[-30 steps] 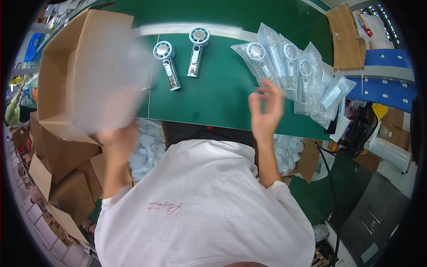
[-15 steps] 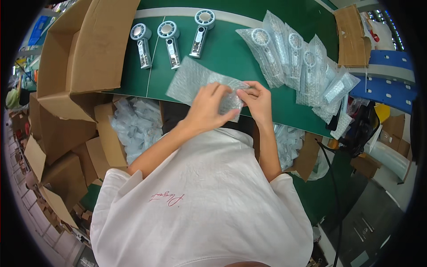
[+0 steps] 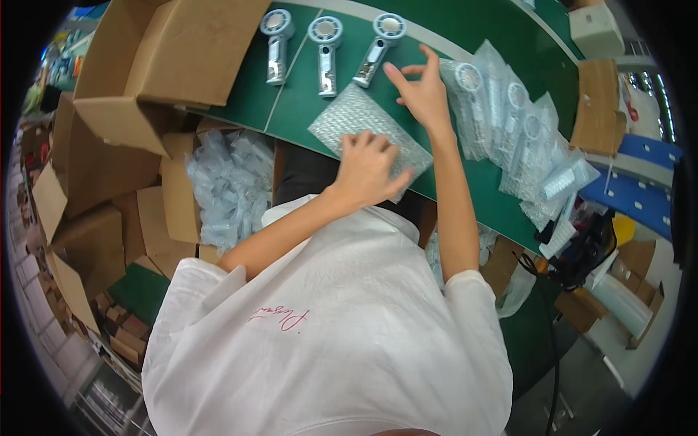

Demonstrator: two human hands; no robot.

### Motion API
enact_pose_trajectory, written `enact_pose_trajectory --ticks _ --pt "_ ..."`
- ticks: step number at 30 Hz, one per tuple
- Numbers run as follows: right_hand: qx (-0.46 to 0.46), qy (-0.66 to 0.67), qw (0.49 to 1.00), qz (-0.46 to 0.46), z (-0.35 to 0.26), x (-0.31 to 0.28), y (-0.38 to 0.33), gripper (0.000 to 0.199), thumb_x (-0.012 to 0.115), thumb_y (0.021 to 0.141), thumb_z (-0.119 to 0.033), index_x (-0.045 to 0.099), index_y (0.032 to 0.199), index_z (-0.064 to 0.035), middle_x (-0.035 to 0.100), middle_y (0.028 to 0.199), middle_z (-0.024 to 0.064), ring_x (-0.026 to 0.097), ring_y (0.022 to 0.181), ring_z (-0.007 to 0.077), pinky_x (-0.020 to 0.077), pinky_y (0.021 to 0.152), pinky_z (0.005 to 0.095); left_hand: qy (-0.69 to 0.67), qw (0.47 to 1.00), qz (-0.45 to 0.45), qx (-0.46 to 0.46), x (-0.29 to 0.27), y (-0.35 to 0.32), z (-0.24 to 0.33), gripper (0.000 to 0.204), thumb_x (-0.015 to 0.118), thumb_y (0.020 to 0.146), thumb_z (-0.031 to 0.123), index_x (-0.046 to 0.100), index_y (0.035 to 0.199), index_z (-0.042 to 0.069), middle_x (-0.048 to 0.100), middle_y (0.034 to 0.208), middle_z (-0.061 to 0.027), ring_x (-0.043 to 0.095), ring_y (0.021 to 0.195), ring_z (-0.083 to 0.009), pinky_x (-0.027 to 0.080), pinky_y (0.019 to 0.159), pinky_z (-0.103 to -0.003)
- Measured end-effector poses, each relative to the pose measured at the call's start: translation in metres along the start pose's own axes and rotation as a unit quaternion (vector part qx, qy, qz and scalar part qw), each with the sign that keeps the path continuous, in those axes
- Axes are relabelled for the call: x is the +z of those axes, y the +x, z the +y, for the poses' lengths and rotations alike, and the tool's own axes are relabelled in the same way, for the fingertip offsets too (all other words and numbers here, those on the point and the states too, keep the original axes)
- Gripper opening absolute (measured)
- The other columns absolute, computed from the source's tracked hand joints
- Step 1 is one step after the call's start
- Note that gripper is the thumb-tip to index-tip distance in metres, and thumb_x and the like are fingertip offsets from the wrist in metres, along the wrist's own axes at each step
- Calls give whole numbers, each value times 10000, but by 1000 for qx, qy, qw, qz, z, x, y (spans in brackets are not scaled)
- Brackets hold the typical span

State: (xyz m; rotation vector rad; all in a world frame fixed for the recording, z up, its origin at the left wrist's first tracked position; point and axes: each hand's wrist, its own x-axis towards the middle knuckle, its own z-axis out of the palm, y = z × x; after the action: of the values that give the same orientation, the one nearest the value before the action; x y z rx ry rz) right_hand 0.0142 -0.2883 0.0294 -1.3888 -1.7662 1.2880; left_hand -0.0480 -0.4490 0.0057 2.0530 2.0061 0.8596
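Note:
A flat, clear bubble-wrap bag (image 3: 356,116) lies at the table's near edge, one end hanging over it. On its lower part rests my left hand (image 3: 366,168), slightly blurred, fingers spread and thumb apart. My right hand (image 3: 424,93) is raised beyond the bag, open, with thumb and fingers apart and nothing between them. Closest to it is a silver-blue handheld fan (image 3: 372,57) with a round head; a small gap separates them. Two more such fans, a middle one (image 3: 326,62) and a left one (image 3: 276,51), lie in the same row.
Several fans in bubble-wrap bags (image 3: 502,109) are heaped on the green table (image 3: 294,109) at right. An open cardboard box (image 3: 196,54) stands at left. Below the table edge, another box holds clear plastic pieces (image 3: 229,182). A black cable (image 3: 549,327) hangs at right.
My right hand has let go of the bubble-wrap bag and moved away toward the right-hand fan. The bag now lies flatter under my left hand. The whole view has shifted.

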Motion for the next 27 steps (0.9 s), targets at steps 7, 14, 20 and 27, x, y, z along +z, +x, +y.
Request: enact_pose_trajectory --ticks 7,14,20,27 --pt "-60 -221 973 -1 6 42 43 997 677 822 -523 156 1542 -72 586 1177 254 643 954 406 518 805 476 100 994 -30 15 24 0 12 357 779 728 286 646 981 72 551 1042 -155 476 992 -331 350 898 -563" --pt "4 170 985 -34 25 -1 21 757 567 913 -272 192 1551 -114 574 1168 222 646 866 285 565 662 368 43 996 -31 65 23 -26 20 286 731 744 156 615 978 40 511 1112 -174 464 1140 -425 246 1080 -700" --pt "64 336 938 -59 3 -67 -98 714 480 932 -164 162 1571 -161 552 1203 228 632 775 259 562 604 349 11 996 2 84 18 -24 0 160 674 781 110 637 923 45 549 1079 -134 492 1117 -349 323 1074 -577" --pt "-19 267 963 6 47 -80 -168 794 593 889 -14 194 1564 -137 578 1231 223 641 803 232 550 658 318 -234 965 -27 -116 4 -2 -3 87 628 803 79 667 858 26 612 995 -94 546 911 -230 441 860 -373"
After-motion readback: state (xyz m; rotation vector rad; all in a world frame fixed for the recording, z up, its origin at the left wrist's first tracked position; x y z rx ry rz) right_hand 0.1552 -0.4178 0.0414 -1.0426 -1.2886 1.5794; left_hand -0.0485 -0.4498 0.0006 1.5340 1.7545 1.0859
